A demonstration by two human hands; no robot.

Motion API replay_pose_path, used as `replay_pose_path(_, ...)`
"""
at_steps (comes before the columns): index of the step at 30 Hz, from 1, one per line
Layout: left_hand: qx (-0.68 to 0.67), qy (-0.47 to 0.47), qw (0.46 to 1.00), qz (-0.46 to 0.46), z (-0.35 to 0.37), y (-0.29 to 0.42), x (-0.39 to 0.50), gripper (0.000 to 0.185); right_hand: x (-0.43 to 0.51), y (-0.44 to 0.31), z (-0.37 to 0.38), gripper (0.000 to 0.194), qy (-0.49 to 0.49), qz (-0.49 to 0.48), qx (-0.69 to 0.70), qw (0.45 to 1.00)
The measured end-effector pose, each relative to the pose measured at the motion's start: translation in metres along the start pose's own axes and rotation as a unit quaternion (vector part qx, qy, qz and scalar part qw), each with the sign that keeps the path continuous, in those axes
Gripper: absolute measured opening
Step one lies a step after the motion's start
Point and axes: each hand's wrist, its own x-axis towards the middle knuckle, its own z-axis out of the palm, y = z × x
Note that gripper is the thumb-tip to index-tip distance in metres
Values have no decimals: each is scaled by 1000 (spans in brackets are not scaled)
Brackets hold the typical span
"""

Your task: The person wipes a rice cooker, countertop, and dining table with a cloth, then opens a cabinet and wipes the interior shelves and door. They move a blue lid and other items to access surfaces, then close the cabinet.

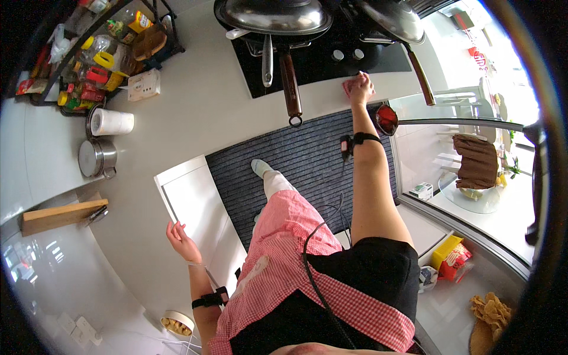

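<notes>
My right hand (362, 91) is closed over a pink cloth (348, 87) and presses it on the pale countertop (324, 95), just in front of the black glass cooktop (381, 62). Part of the cloth is hidden under my fingers. On the left, my left hand (181, 242) hangs over the edge of the counter by a white cabinet door (191, 191), its fingers apart and nothing in it. A covered wok (275, 17) stands on the cooktop, its brown handle (290, 84) reaching out past the counter's front edge. Two control knobs (347, 55) sit near my right hand.
A second lidded pan (395, 22) has its handle pointing at the glass sliding door (461, 124). Left are a rack of sauce bottles (104, 57), a tissue pack (144, 85), a paper roll (113, 122), a steel pot (95, 157) and a wooden board (62, 217). A ribbed mat (306, 155) covers the floor.
</notes>
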Motion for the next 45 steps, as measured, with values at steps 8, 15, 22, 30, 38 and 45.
replay_pose_path(8,29,1,1000,-9,-17,-9,-23,33,-156,-44,92,59,-147,-110,-419,889)
replay_pose_path(15,21,27,999,-8,-42,-16,-53,33,-292,-159,174,67,-266,-142,-266,916)
replay_pose_path(22,12,117,992,-38,-86,-26,-95,34,-386,-220,259,45,-334,-158,-50,928)
replay_pose_path(30,-36,233,971,-48,-146,-59,-180,33,-500,-321,294,27,-568,395,533,487)
replay_pose_path(38,-118,398,904,-104,-182,-84,-280,32,-640,-400,187,35,-709,448,445,314)
replay_pose_path(45,-146,596,781,-119,-153,-91,-384,29,-757,-422,88,37,-831,467,270,136)
